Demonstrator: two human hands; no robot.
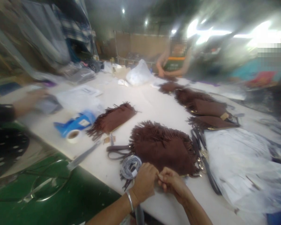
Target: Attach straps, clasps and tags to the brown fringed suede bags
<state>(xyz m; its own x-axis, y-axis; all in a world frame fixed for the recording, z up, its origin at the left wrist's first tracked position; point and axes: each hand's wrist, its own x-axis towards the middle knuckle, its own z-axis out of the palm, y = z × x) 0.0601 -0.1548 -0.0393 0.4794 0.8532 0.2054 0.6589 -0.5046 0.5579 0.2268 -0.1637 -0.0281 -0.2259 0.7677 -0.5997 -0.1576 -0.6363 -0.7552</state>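
Note:
My left hand [144, 182] and my right hand [172, 181] meet at the near edge of a white table [154, 106], both with fingers pinched together at the lower rim of a brown fringed suede bag [164, 148]. What the fingers pinch is too small to make out. A coiled grey strap [130, 167] lies against my left hand, and a silver bangle [130, 201] circles that wrist. The bag's dark strap loop [118, 150] stretches out to its left.
Another fringed bag [112, 120] lies left of centre, and several more [201, 106] are lined up on the right beside clear plastic bags [243, 162]. A tape roll [73, 136] and blue packet [75, 123] sit at left. Other people's arms [29, 101] [170, 70] work around the table.

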